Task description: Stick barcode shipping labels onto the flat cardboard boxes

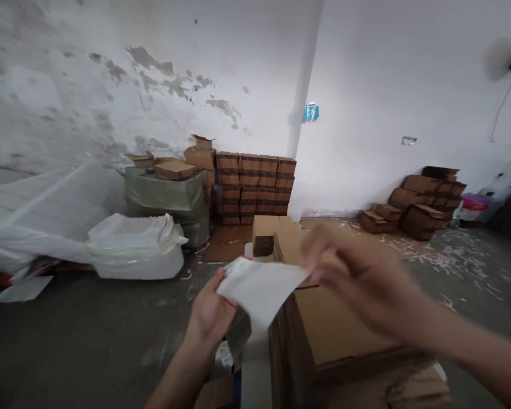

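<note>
A thin white sheet [262, 284], paper or foam, is stretched between my two hands. My left hand [213, 309] grips its left edge, thumb on top. At the opposite corner my right hand [357, 267] pinches the sheet, blurred by motion. Below and to the right stands a stack of flat brown cardboard [344, 324], with my right forearm passing over it. More cardboard boxes [268, 226] sit just beyond the sheet. Beneath the sheet a pale strip [256, 369] runs down toward me; whether it joins the sheet I cannot tell.
Bundled cardboard [255, 187] is piled against the wall, beside a green-wrapped bale [166, 196] topped with boxes. White wrapped packs [136, 250] lie at the left. Further cardboard stacks [421, 204] stand at the right, near scattered paper strips [447, 264] on the floor.
</note>
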A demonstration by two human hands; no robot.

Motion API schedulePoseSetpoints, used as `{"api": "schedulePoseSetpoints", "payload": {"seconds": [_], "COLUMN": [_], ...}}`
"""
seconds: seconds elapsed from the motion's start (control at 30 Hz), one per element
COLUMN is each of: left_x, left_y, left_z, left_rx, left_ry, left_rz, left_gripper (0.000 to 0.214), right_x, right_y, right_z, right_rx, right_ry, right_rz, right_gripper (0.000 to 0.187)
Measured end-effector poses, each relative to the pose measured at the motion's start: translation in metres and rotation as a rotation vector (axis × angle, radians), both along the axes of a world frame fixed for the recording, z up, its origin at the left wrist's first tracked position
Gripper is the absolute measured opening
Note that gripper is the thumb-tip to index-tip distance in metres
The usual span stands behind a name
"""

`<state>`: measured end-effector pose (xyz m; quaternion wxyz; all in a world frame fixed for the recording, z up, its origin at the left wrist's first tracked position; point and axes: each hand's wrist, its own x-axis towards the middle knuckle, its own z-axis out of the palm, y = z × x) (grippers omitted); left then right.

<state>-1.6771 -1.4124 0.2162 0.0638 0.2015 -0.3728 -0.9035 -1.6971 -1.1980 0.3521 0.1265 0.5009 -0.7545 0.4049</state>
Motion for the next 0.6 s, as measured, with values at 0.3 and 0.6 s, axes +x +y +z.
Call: {"api": "schedulePoseSetpoints", "payload": {"seconds": [0.3,0.6], "left_x": [0.038,0.061], "left_y": [0.021,0.079], "left_z": [-0.006,0.015], "left_rx": [-0.229,-0.447], "left_ry": [-0.104,-0.1], "left_rz": [-0.192,-0.304], "left_gripper": [0.03,0.058], "right_x": [-0.144,-0.123], "right_y": [0.049,0.158], "right_z": [-0.061,-0.082], "right_rx": [0.492,0.687], "right_ry": [-0.255,-0.575], "right_rz": [-0.497,-0.534], "right_gripper": [0.048,0.063]}}
